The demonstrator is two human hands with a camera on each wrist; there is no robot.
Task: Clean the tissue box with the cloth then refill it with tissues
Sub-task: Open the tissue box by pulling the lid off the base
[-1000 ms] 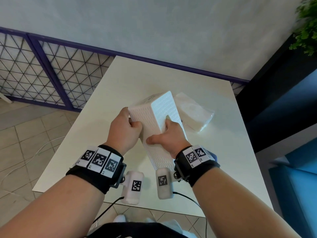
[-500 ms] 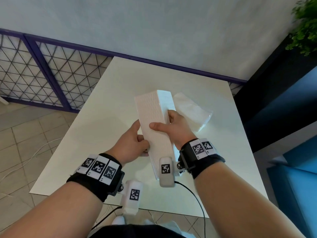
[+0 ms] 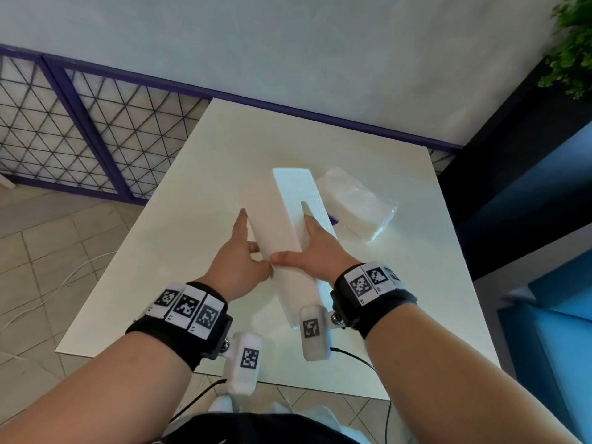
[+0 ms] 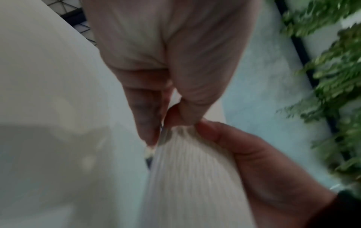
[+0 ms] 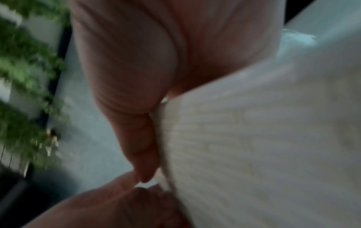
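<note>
Head camera: both hands, left hand (image 3: 238, 267) and right hand (image 3: 315, 251), are gripping the tissue box (image 3: 290, 219), tilting above the table (image 3: 198, 193); loosening fingers could be letting it drop.

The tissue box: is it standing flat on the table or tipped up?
Tipped up. The tissue box is held off the table at a slant between the left hand and right hand, far end raised.

A room indoors, maybe an office: white worktop (image 3: 224, 187), tiled floor (image 3: 48, 238), plant (image 3: 573, 43) far right.
</note>
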